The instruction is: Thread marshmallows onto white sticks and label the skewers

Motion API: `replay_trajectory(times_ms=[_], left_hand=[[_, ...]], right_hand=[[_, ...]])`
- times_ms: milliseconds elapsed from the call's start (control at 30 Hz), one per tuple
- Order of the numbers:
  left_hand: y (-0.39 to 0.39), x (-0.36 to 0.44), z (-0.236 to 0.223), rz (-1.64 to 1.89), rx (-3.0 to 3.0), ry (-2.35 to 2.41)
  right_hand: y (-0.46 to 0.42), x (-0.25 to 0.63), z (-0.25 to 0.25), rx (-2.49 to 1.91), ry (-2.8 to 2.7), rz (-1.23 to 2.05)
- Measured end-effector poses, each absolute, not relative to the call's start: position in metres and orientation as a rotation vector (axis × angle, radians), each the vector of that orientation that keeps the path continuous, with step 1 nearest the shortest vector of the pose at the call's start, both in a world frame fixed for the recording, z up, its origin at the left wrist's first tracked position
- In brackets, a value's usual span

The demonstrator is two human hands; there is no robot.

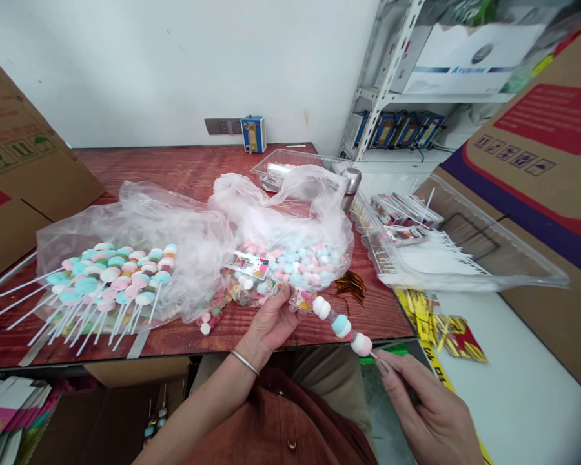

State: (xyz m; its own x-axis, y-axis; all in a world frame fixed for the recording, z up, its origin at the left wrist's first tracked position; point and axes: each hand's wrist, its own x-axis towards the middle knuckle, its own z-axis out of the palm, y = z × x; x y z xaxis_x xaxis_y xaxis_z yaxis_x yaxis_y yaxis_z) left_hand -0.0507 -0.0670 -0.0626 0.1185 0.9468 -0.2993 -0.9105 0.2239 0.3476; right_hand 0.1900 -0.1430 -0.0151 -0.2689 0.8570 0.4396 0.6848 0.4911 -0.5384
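Pastel candy skewer (341,325) — white, blue and pink lumps — is held between both hands, near the front edge of the red-brown table (174,165). Left hand (277,320) has its fingers pinched on the printed wrapper (306,299) at the top end, right hand (423,397) has thumb and finger clamped on the bare stick (374,354). Clear bag (336,226) of loose sweets sits just behind, pile of skewers (113,274) off to the left.
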Motion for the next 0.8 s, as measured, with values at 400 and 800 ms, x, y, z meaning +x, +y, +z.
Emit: replay_trajectory(times_ms=[400,800], left_hand=[[-0.069,-0.037,-0.057,1.474,0.191,0.643],[-0.067,-0.027,-0.038,1.45,-0.063,0.535]], right_hand=[[-0.14,0.18,-0.012,-1.189,-2.058,0.164],[-0.153,0.135,-0.032,-1.199,-0.597,1.964]])
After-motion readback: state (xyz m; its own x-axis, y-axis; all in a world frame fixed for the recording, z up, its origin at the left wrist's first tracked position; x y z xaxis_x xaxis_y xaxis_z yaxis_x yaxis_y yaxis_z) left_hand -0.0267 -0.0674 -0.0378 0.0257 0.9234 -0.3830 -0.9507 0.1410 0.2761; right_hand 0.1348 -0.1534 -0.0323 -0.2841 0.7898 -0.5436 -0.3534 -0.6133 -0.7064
